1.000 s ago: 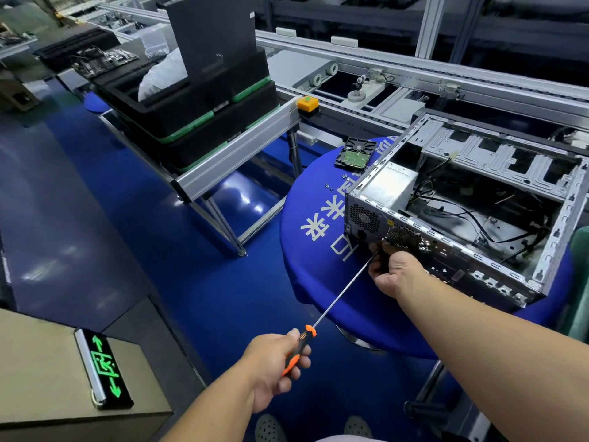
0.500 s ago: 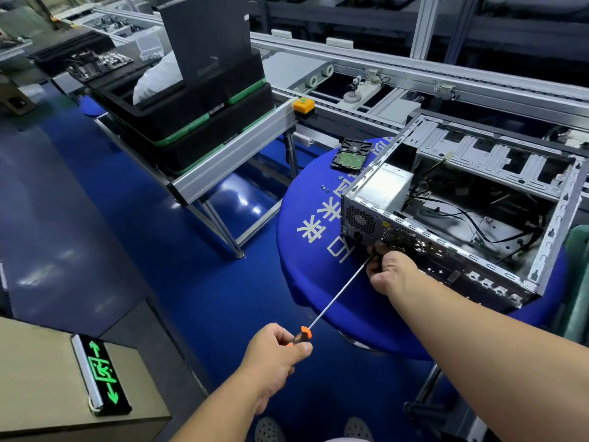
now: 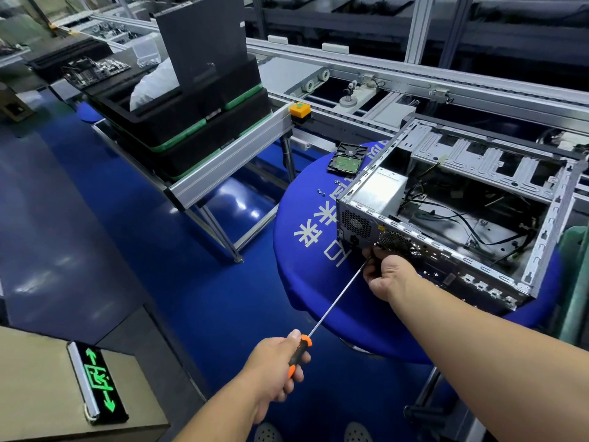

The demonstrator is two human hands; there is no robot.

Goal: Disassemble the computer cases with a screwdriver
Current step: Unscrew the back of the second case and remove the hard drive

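An open metal computer case [image 3: 548,218] lies on a round table with a blue cover [image 3: 306,260]; cables and a silver power supply [image 3: 379,193] show inside. My left hand [image 3: 274,368] grips the orange and black handle of a long screwdriver [image 3: 334,301]. Its thin shaft runs up and right to the case's rear panel. My right hand [image 3: 389,275] has its fingers curled round the shaft's tip, against the panel below the fan grille. The tip itself is hidden by the fingers.
A loose hard drive [image 3: 347,159] and a few small screws [image 3: 330,186] lie on the blue cover left of the case. Black trays [image 3: 191,129] stand stacked on an aluminium rack to the left. A conveyor frame [image 3: 382,74] runs behind. An exit sign [image 3: 98,381] sits at lower left.
My left hand has shifted its grip round the screwdriver handle, the orange part showing differently between frames. My right hand stays at the tip on the rear panel.
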